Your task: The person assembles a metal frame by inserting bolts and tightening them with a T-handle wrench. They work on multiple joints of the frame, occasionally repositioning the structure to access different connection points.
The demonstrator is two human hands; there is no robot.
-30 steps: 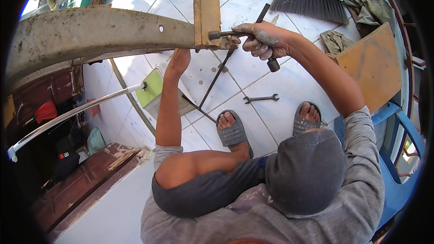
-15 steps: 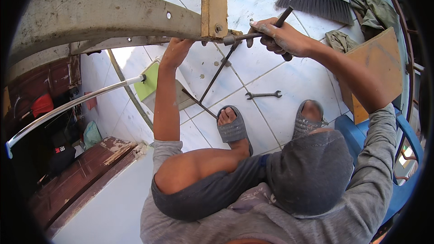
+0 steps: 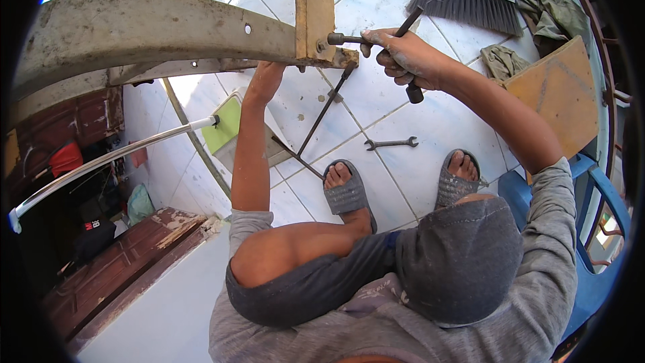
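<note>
A three-armed socket wrench (image 3: 356, 39) is gripped in my right hand (image 3: 413, 58), fingers wrapped round its middle. One socket points left, close to the bolt (image 3: 321, 45) near the lower end of a wooden post (image 3: 315, 7); I cannot tell whether they touch. That post stands against the end of a stained, curved metal beam (image 3: 168, 23). My left hand (image 3: 266, 79) reaches up under the beam near this joint, its fingers hidden behind it. Below, a dark T-shaped bar tool (image 3: 322, 114) leans up from the floor, and an open-ended wrench (image 3: 391, 142) lies on the tiles.
A broom head (image 3: 467, 3) lies at the back right beside crumpled cloths (image 3: 504, 62) and a wooden board (image 3: 554, 97). A blue plastic chair (image 3: 591, 228) is at my right. On the left are a metal pole (image 3: 107, 168), a green pad (image 3: 222, 126) and a brown wooden panel (image 3: 121, 272).
The socket wrench has turned and risen in my right hand, its left socket going from below the post's end to beside the bolt. My left hand stays under the beam.
</note>
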